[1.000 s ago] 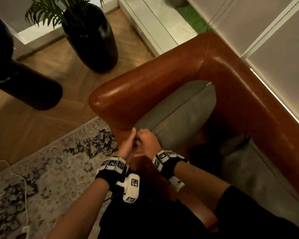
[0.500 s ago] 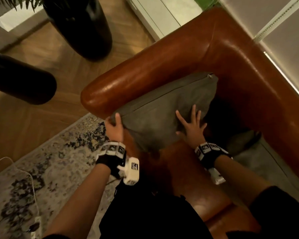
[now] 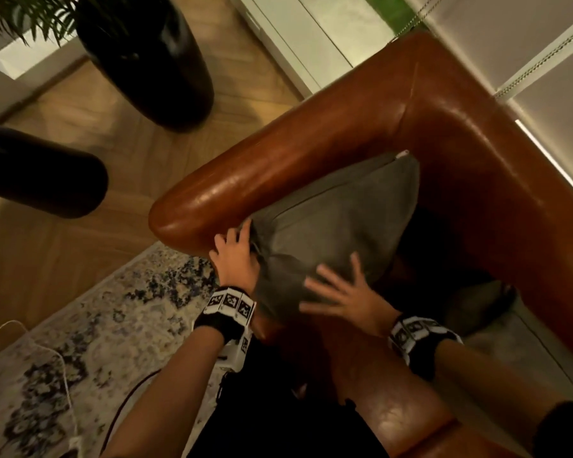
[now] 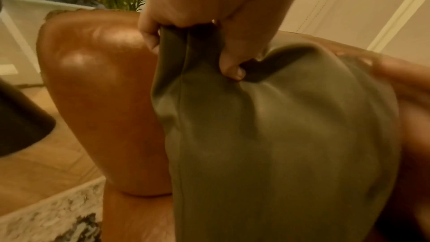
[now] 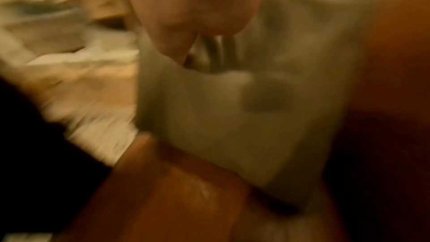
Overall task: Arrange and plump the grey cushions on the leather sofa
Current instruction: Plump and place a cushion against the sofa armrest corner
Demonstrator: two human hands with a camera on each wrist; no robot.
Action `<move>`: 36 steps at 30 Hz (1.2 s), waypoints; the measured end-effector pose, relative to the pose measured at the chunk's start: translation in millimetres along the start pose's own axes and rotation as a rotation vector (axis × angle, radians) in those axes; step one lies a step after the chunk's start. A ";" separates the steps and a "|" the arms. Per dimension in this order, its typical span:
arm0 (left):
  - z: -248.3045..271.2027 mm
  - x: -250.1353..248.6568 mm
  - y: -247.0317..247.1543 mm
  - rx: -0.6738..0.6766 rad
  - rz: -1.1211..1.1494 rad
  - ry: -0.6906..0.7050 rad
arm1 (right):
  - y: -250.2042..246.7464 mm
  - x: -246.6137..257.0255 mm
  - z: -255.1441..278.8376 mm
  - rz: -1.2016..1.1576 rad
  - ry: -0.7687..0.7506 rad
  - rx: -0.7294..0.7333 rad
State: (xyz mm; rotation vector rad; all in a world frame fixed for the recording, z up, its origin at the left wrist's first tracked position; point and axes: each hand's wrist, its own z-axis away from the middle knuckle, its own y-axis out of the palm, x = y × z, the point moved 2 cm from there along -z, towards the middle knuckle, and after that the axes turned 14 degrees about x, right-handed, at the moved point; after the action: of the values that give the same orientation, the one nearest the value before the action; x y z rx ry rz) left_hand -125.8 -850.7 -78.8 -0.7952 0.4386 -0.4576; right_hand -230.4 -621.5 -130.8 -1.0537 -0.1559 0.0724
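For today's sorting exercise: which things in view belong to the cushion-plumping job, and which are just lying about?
Job: grey cushion, leather sofa, left hand gripping its corner, right hand spread on its face.

Lying about: black plant pot, patterned rug, white cable.

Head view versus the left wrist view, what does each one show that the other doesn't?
Only the head view shows the right hand spread flat on the grey fabric cushion, the second grey cushion and the tall black floor vase. Only the left wrist view shows the left hand pinching a fold of cushion edge between fingers and thumb. Both show the cushion against the brown leather sofa arm and the patterned rug.
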 end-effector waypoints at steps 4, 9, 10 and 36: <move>14.4 6.6 -3.0 -0.025 -0.067 0.051 | 2.4 -29.5 -44.7 0.215 -0.097 0.210; 3.5 -14.4 -26.7 -0.062 -0.260 0.199 | -12.6 -31.4 -71.1 0.182 -0.073 0.423; -5.0 -25.7 -25.5 -0.026 -0.236 0.230 | -10.5 -27.4 -69.8 0.188 -0.062 0.427; 58.2 -56.7 32.5 -0.113 -0.213 0.245 | -120.0 -109.8 -12.1 -0.068 0.174 0.365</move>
State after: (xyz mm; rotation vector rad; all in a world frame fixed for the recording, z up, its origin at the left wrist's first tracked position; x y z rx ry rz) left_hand -133.7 -766.6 -55.9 -0.9037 0.6135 -0.7386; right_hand -338.6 -705.9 -42.5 -0.6861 -0.0183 -0.0519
